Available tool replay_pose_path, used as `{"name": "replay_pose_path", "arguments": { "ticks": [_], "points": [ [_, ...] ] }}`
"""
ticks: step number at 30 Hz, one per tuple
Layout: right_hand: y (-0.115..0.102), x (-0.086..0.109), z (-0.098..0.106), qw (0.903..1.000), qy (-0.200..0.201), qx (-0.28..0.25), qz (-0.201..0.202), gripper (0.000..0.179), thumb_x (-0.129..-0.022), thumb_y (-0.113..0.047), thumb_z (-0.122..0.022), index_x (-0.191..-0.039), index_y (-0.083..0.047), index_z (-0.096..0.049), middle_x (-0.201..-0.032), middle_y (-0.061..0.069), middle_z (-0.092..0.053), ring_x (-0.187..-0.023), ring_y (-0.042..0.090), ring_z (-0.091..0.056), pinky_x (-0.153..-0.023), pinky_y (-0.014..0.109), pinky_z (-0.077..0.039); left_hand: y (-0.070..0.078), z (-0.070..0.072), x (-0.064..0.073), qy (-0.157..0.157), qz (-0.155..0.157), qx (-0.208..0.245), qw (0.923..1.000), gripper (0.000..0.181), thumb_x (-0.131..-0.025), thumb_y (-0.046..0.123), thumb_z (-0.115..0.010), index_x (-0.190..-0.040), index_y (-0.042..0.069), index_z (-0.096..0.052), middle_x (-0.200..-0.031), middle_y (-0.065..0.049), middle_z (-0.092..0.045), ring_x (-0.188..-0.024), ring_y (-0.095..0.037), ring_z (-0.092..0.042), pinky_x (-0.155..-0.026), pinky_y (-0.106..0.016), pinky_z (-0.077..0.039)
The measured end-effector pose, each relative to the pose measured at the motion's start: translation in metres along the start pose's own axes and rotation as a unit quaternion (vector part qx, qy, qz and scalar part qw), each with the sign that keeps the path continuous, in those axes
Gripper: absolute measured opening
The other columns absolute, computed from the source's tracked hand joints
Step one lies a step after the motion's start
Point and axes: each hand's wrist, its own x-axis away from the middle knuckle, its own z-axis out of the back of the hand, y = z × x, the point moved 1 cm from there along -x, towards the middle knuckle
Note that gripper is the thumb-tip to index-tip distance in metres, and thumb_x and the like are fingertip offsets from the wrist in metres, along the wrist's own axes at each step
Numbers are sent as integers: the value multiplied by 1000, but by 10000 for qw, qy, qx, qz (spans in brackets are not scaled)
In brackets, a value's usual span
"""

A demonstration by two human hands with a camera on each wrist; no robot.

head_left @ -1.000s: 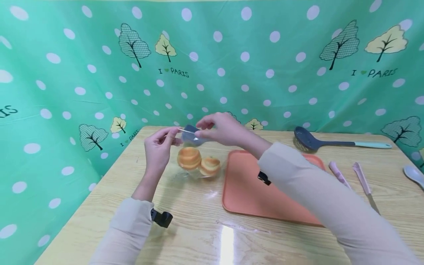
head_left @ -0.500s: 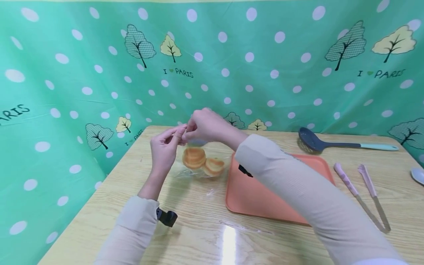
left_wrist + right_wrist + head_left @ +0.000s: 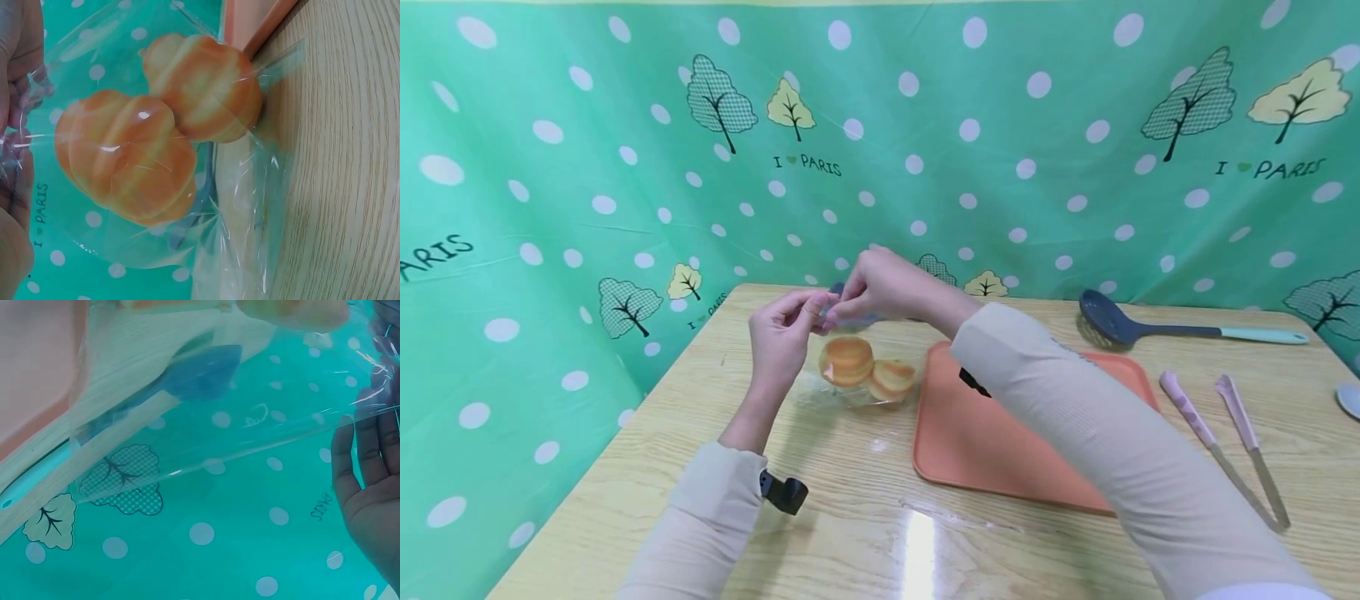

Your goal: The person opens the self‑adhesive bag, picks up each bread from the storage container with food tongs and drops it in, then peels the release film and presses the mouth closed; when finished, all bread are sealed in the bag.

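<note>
In the head view, a clear plastic bag (image 3: 262, 187) with bread rolls (image 3: 846, 361) inside hangs below both hands, above the table's left part. My left hand (image 3: 781, 337) pinches the bag's gathered top between thumb and fingers. Close against it, my right hand (image 3: 887, 283) pinches at the same spot with its thumb and fingertips. Whether a thin tie lies between the fingertips is too small to tell. The left wrist view shows the ridged golden rolls (image 3: 119, 156) close up through the film. A blue turner (image 3: 206, 372) lies behind the bag, partly hidden by the hands.
An orange-pink tray (image 3: 985, 450) lies right of the bag, partly under my right sleeve. Farther right are a dark skimmer (image 3: 1108, 321) with a mint handle, tongs (image 3: 1240, 412) with lilac handles, and a grey spoon (image 3: 1349, 400). A green dotted curtain (image 3: 925, 125) stands behind the table.
A second ago the hands were apart with a thin pale strip between them. My right hand has moved left to meet the left hand's fingertips. The bag stays below.
</note>
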Motion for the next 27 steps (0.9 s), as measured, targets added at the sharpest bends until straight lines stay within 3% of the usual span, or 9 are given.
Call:
{"name": "replay_pose_path", "arguments": {
  "ticks": [6, 10, 13, 15, 18, 20, 22, 25, 27],
  "points": [
    [3, 0, -1, 10000, -12, 48, 1, 34, -93, -27, -77, -62, -13, -76, -52, -5, -53, -50, 6, -36, -50, 22, -29, -2, -1, 0, 25, -68, -154, 9999, 17, -97, 7, -69, -98, -9, -75, -91, -24, -74, -61, -6, -65, -60, -23, -58],
    [2, 0, -4, 9991, 96, 368, 191, 36, -93, -29, -77, -60, -14, -73, -51, -3, -53, -49, 7, -40, -89, 25, -42, -2, -1, 1, 30, -94, -156, 9998, 18, -98, 5, -68, -98, -11, -74, -92, -22, -75, -61, -6, -65, -60, -23, -58],
    [1, 0, -6, 9970, 190, 635, 391, 33, -93, -30, -77, -63, -16, -75, -50, -5, -55, -50, 8, -45, -123, 35, -13, -3, 1, 1, 54, -81, -147, 9998, 18, -98, 5, -67, -98, -11, -74, -88, -8, -77, -61, -7, -66, -60, -23, -58],
    [1, 1, -7, 9962, 239, 688, 478, 30, -94, -30, -77, -66, -17, -77, -50, -7, -56, -50, 7, -46, -126, 41, -5, -3, 1, 1, 52, -51, -151, 9999, 18, -98, 6, -67, -98, -10, -75, -85, 4, -76, -62, -7, -66, -61, -23, -58],
    [2, 3, -8, 9967, 293, 586, 474, 27, -93, -29, -77, -70, -17, -80, -50, -6, -56, -48, 7, -44, -126, 39, -1, -3, 1, 1, 33, -23, -190, 9998, 19, -98, 8, -68, -99, -9, -75, -84, 13, -74, -63, -7, -66, -62, -23, -58],
    [4, 5, -8, 9977, 299, 471, 387, 25, -93, -29, -77, -72, -16, -81, -52, -7, -59, -47, 7, -41, -117, 29, -30, -3, 1, 1, 32, 5, -197, 9998, 19, -98, 10, -69, -99, -8, -75, -85, 10, -75, -63, -7, -67, -62, -23, -59],
    [6, 8, -8, 9989, 256, 294, 260, 21, -93, -28, -78, -76, -16, -83, -56, -9, -64, -48, 6, -38, -87, 21, -46, -3, 1, 1, 41, 20, -207, 9998, 19, -97, 10, -69, -99, -8, -76, -88, 1, -77, -62, -8, -67, -62, -24, -59],
    [10, 11, -9, 9997, 214, 58, 129, 16, -92, -27, -78, -83, -16, -84, -66, -10, -72, -49, 7, -36, -52, 24, -31, -3, 1, 1, 40, 32, -217, 9998, 18, -97, 10, -70, -99, -7, -76, -93, -15, -77, -61, -8, -67, -62, -23, -58],
    [13, 13, -9, 9997, 228, -77, 104, 15, -92, -27, -79, -84, -16, -84, -70, -9, -74, -49, 7, -35, -51, 23, -31, -3, 0, 1, 24, 22, -230, 9997, 18, -97, 10, -70, -99, -7, -76, -95, -21, -75, -61, -7, -66, -62, -23, -58]
  ]
}}
